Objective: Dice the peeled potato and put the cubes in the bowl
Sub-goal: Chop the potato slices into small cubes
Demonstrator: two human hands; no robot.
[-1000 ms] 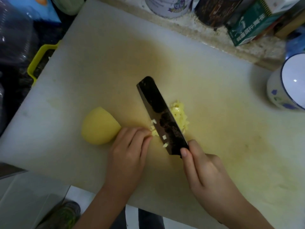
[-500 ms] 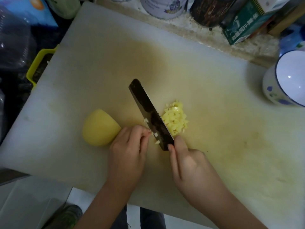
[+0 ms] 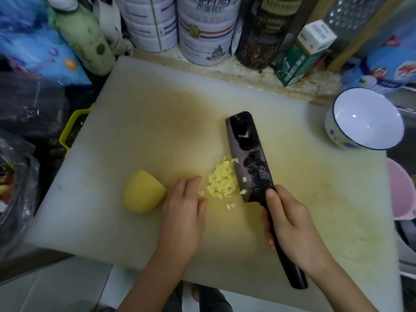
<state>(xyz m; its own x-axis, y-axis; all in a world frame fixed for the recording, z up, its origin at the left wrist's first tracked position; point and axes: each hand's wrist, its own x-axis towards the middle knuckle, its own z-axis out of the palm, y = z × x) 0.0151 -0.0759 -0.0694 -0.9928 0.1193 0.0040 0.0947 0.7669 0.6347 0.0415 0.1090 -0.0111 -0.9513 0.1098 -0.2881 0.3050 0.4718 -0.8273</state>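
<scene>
Crossing the pile, the knife (image 3: 249, 158) had ended right of the cubes (image 3: 222, 181). On the cutting board (image 3: 135, 109), the potato half (image 3: 144, 191) lay leftmost, the left hand (image 3: 182, 212) resting loosely curled, empty, beside it; the right hand (image 3: 290, 228) gripped the knife's handle; the bowl (image 3: 364, 122) stood rightmost.

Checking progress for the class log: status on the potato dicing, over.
Left hand rests beside cubes; right hand grips knife. Uncut half potato on board, bowl empty. Knife blade lies between cubes and bowl.

counter (image 3: 225, 72) speckled stone | tins (image 3: 202, 30), carton (image 3: 301, 55) at bk | floor (image 3: 45, 289) pale tile | light dim
</scene>
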